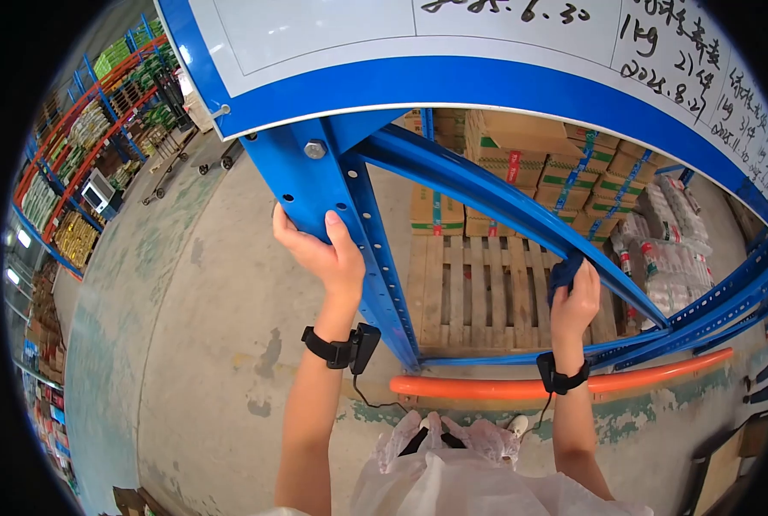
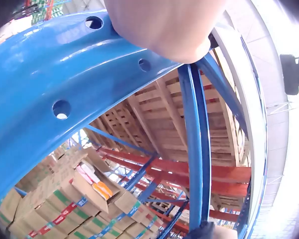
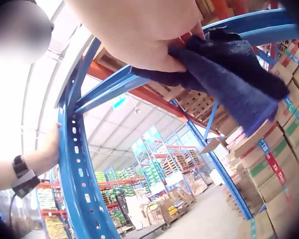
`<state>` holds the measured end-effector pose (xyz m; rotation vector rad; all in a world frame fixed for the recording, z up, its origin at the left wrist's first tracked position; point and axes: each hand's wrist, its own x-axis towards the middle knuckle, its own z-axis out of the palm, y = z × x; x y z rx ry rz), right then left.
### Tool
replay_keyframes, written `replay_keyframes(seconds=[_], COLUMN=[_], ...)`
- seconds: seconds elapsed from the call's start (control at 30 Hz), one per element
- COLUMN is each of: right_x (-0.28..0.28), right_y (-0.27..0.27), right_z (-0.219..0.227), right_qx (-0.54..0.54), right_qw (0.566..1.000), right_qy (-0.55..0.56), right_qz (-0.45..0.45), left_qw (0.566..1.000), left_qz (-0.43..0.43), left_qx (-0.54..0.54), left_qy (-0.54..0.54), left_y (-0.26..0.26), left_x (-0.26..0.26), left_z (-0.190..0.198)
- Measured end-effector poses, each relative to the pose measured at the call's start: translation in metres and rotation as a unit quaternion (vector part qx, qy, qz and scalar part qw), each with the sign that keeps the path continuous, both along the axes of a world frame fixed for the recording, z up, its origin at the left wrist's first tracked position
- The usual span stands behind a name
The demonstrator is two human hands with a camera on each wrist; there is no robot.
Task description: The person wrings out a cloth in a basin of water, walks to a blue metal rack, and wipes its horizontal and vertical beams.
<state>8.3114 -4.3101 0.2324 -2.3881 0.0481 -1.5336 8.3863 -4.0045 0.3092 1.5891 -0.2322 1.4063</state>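
While both our arms stretch forward over the floor, our left hand (image 1: pixel 325 258) grips the blue post (image 1: pixel 309 182), its fingers bent round the left side and its thumb lying along the near face. Our right hand (image 1: pixel 578 301), farther right and a little lower, is closed on a dark blue cloth (image 1: pixel 563 273), which is bunched against the slanting blue bar (image 1: pixel 479 193); in the right wrist view we see its loose end hanging out past the palm. We cannot make out every fingertip of that hand. A black strap (image 1: pixel 328 350) with a small camera circles each wrist.

Below us, the concrete floor (image 1: pixel 212 327) is grey, with dark stains and worn green paint. An orange rail (image 1: pixel 479 389) runs along the near foot of the rack. Behind the bar lies a wooden pallet (image 1: pixel 477 288), with stacked cardboard boxes (image 1: pixel 506 163) beyond it and clear-wrapped bags (image 1: pixel 672 267) to the right. A white sign (image 1: pixel 332 43) with a blue border and handwriting hangs above our hands. On the far left, tall shelves (image 1: pixel 83 129) with orange beams hold green and yellow sacks, and a cart (image 1: pixel 165 179) stands near them.
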Motion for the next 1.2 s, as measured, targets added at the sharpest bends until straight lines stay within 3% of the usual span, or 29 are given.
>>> replay_keyframes(seconds=[0.2, 0.4, 0.53, 0.6, 0.83, 0.93, 1.2], right_x=[0.017, 0.063, 0.071, 0.070, 0.067, 0.055, 0.000], right_y=[0.081, 0.177, 0.213, 0.217, 0.181, 0.130, -0.029], right_z=[0.055, 0.107, 0.137, 0.139, 0.121, 0.088, -0.020], right_qx=[-0.031, -0.010, 0.024, 0.023, -0.030, -0.059, 0.012], right_qw=[0.996, 0.971, 0.954, 0.959, 0.960, 0.968, 0.999], right_qy=[-0.040, -0.171, -0.178, -0.183, -0.165, -0.148, -0.013], right_qz=[0.067, 0.167, 0.240, 0.215, 0.223, 0.192, 0.048], left_qw=[1.000, 1.000, 0.999, 0.999, 1.000, 1.000, 1.000], left_qz=[-0.013, 0.006, 0.032, 0.021, 0.000, -0.012, -0.018], left_qx=[0.004, 0.009, 0.031, 0.030, 0.016, 0.008, 0.003], left_qy=[0.004, 0.008, 0.026, 0.024, 0.006, 0.013, 0.016], left_y=[-0.002, 0.000, 0.003, 0.001, 0.001, -0.001, 0.000], left_x=[-0.002, 0.001, 0.001, 0.000, 0.000, -0.003, -0.003], left_z=[0.001, -0.002, -0.003, -0.002, -0.002, 0.000, -0.002])
